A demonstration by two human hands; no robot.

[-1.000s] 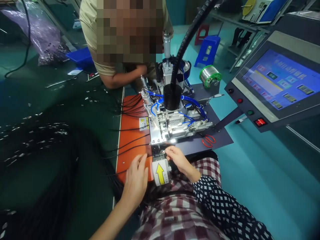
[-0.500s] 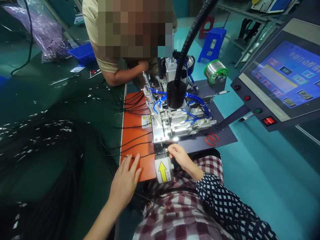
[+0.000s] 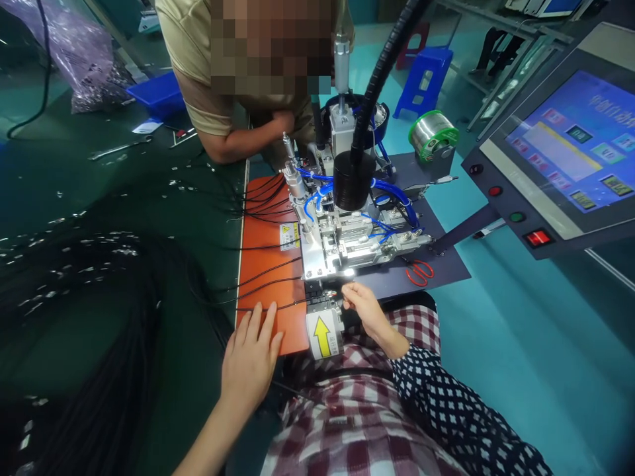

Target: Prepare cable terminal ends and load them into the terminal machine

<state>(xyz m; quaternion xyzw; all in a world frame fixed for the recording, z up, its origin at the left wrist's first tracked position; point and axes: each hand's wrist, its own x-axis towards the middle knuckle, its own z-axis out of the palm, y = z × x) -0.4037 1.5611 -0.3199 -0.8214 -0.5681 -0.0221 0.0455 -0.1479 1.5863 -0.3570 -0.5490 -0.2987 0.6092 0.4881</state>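
Note:
My left hand (image 3: 251, 350) lies flat with its fingers spread on the orange plate (image 3: 270, 268), fingertips at a thin black cable (image 3: 292, 305). That cable runs across the plate into a dark slotted holder (image 3: 317, 301) on the front of the silver machine (image 3: 352, 248), and its stripped end lies there. Just right of that end is my right hand (image 3: 366, 311), thumb and fingers pinched together. Whether something small is between them I cannot make out. Below the holder sits a white cover with a yellow arrow (image 3: 322, 336). More black cables (image 3: 272, 268) enter the machine farther along.
A heap of black cables (image 3: 133, 291) covers the dark table at left. Red-handled scissors (image 3: 420, 273) and a solder spool (image 3: 433, 135) lie right of the machine. A control screen (image 3: 570, 145) stands at right. Another person's forearm (image 3: 253, 137) rests behind the machine.
My right hand has moved slightly to the right, away from the cable's end in the holder. My left hand stays on the orange plate. The view has shifted a little.

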